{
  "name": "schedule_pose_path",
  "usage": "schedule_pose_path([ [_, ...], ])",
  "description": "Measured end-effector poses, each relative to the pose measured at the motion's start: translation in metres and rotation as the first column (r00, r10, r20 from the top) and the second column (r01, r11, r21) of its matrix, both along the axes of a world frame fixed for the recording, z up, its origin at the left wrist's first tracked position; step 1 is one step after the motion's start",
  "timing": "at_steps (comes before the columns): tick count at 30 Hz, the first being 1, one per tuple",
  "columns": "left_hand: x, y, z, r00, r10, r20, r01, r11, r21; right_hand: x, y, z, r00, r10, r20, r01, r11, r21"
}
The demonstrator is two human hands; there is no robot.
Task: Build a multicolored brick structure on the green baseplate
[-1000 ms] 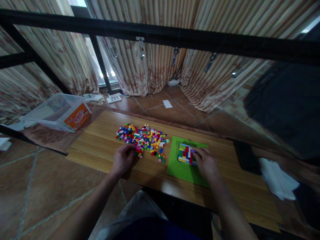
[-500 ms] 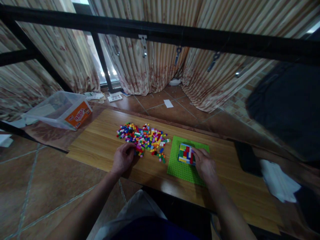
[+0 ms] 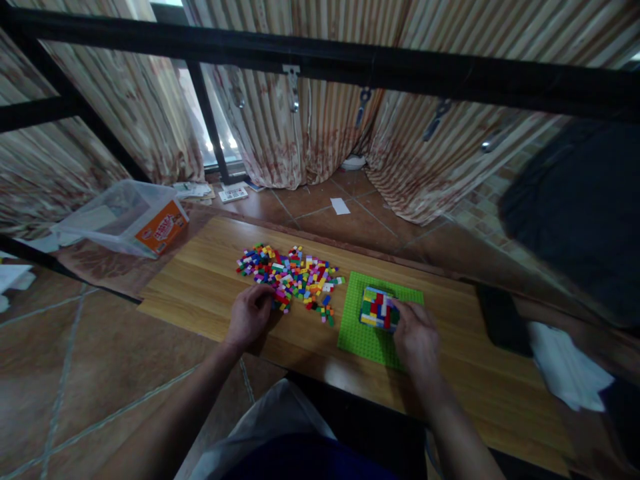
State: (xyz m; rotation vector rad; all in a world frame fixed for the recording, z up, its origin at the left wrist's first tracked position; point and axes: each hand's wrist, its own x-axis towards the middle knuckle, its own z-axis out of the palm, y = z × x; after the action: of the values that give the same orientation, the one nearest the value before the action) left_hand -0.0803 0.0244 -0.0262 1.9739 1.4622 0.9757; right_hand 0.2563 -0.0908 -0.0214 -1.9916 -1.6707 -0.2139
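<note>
Multicoloured toy bricks lie in a loose pile (image 3: 300, 275) on the wooden table. At the pile's near left edge is my left hand (image 3: 250, 315), fingers curled and closed against the bricks; whatever is between the fingertips is hidden. A green studded baseplate (image 3: 351, 333) lies to the right of the pile. On it sits a low rectangular build (image 3: 376, 308) of red, yellow, blue, green and white bricks. My right hand (image 3: 416, 333) reaches over the build's right side, thumb and fingers drawn together at its top. I cannot make out what they pinch.
On the left stands a clear plastic box (image 3: 115, 223) with an orange label. A dark flat object (image 3: 503, 319) and white papers (image 3: 570, 367) lie at the table's right. A black metal bar (image 3: 325, 57) crosses in front of striped curtains (image 3: 330, 133).
The whole view has shifted slightly, moving the table and its contents a little to the right in the picture. Both hands stay at the same places, by the pile and on the build.
</note>
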Motion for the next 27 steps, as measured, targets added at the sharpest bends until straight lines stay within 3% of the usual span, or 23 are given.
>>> schedule_pose_path([
  [10, 0.001, -0.001, 0.000, 1.000, -0.004, -0.008, 0.004, 1.000, 0.023, -0.005, -0.009, -0.003, 0.986, 0.053, 0.160, -0.034, 0.992, -0.118],
  [19, 0.001, -0.002, -0.002, 0.999, -0.033, -0.008, 0.033, 0.999, 0.035, 0.014, -0.005, -0.013, 0.985, 0.119, 0.128, -0.100, 0.985, -0.143],
  [23, 0.000, -0.002, -0.005, 0.999, -0.044, 0.010, 0.043, 0.998, 0.047, 0.024, 0.003, -0.004, 0.980, 0.160, 0.115, -0.144, 0.980, -0.134],
  [27, 0.000, -0.002, -0.008, 0.998, -0.046, 0.042, 0.044, 0.997, 0.057, -0.003, 0.014, 0.011, 0.989, 0.087, 0.119, -0.077, 0.994, -0.082],
])
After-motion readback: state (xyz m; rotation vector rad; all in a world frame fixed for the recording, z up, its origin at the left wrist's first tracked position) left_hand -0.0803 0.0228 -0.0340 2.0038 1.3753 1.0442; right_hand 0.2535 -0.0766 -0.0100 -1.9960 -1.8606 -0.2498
